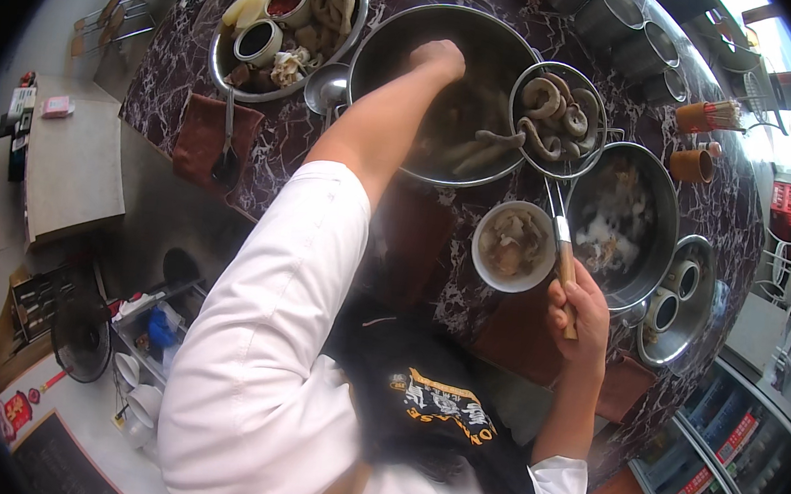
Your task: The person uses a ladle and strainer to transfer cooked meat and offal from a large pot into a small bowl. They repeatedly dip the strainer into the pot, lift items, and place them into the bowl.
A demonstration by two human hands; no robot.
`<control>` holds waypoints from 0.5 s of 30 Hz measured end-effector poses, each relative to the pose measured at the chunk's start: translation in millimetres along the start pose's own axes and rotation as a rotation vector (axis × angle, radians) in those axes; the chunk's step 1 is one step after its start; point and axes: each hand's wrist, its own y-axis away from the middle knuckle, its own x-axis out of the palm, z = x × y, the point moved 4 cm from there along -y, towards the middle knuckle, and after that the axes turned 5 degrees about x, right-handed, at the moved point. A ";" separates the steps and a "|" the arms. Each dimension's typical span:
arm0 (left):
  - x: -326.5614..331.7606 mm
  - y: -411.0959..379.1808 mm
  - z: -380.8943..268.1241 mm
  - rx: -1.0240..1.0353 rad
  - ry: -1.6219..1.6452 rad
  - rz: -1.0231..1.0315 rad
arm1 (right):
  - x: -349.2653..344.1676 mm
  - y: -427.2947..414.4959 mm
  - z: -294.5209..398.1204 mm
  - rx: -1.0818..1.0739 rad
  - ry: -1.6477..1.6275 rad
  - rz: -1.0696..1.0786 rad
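My left hand (438, 60) is curled over the large steel pot (386, 27) of dark broth; its fingertips and anything in them are hidden. My right hand (584, 311) grips the wooden handle of a wire-mesh strainer (564, 258). Curled sausage-like pieces of offal (563, 117) fill the strainer basket, which rests over the pot's right rim. One long piece (500, 139) reaches from the basket over the broth. Below the basket is a white bowl (477, 258) of soup with pale pieces. A second steel pot (662, 267) of foamy liquid stands to the right.
At upper left, a steel basin (216, 55) holds offal and two sauce cups. A steel ladle (326, 89) leans by the large pot. Brown cloths (204, 133) lie along the marble-patterned counter (270, 144). Steel canisters (656, 47), a skewer holder (692, 118) and another basin (694, 337) stand right.
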 end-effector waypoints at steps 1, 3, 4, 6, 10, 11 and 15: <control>7.9 -3.0 2.8 -0.113 0.138 -0.024 | 0.3 -1.1 1.0 -0.005 -0.006 0.003; 28.3 -15.5 9.7 -0.113 0.169 0.014 | -0.9 -1.8 1.9 -0.014 -0.028 0.009; 35.0 -22.7 15.1 -0.111 0.182 0.028 | -0.7 -2.9 3.3 -0.010 -0.026 0.003; 51.0 -36.9 32.4 -0.147 0.279 0.009 | 0.3 -5.3 4.6 -0.004 -0.006 0.005; 46.8 -29.1 49.8 0.018 0.448 -0.059 | -4.6 -11.4 2.3 -0.024 0.026 0.020; 45.0 -23.1 55.9 0.035 0.419 -0.058 | -5.1 -10.0 1.1 -0.027 0.029 0.011; 8.4 19.4 62.3 0.072 0.192 -0.010 | -4.3 -8.8 -1.1 -0.029 0.008 0.011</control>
